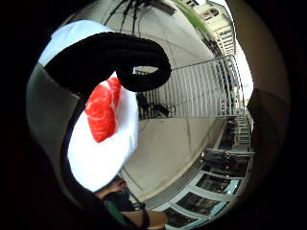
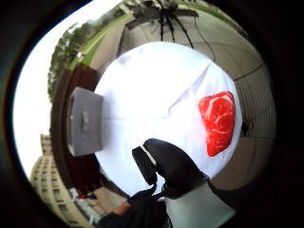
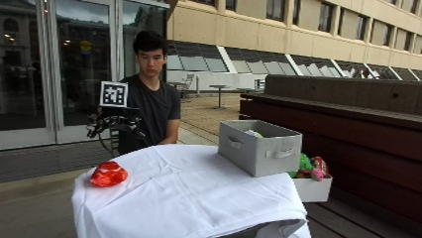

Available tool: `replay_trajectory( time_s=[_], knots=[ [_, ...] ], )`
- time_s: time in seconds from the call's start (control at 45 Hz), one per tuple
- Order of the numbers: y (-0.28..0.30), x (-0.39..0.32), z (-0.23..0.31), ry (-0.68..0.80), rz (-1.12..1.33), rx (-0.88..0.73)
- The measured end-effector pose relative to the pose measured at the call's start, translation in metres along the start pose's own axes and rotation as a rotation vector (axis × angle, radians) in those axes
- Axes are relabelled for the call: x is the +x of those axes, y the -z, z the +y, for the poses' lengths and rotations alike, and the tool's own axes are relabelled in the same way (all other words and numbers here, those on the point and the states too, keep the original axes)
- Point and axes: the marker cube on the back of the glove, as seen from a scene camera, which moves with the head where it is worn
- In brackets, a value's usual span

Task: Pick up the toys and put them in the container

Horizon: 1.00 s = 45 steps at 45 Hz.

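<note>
Raised above the far left side of the white-draped table [image 3: 198,198]: the gloved right hand [image 3: 117,124], holding nothing, fingers [image 1: 120,57] loosely curled in the palm views. Lying on the cloth at the left edge, apart from that hand: a red meat-like toy [image 3: 108,174] (marbled with white). Standing at the table's right end: a grey fabric container [image 3: 258,147]. Just behind it on the right, a smaller white box [image 3: 313,189] of colourful toys [image 3: 308,167].
</note>
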Motion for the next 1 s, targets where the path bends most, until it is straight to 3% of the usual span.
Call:
replay_trajectory(
  time_s=[0.067, 0.178, 0.311, 0.578, 0.645, 0.711, 0.778, 0.889, 1.001],
  knots=[
    [-0.020, 0.008, -0.003, 0.028, -0.002, 0.005],
    [-0.055, 0.014, 0.016, -0.095, -0.014, -0.169],
    [-0.095, 0.019, 0.022, -0.141, -0.025, -0.196],
    [-0.141, 0.025, 0.020, -0.093, -0.011, -0.268],
    [-0.151, 0.025, 0.018, -0.090, -0.039, -0.241],
    [-0.161, 0.027, 0.010, -0.055, -0.067, -0.097],
    [-0.164, 0.029, 0.006, -0.030, -0.086, -0.006],
    [-0.154, 0.031, 0.026, -0.063, -0.093, -0.201],
    [-0.141, 0.028, 0.026, -0.063, -0.045, -0.216]
  ],
)
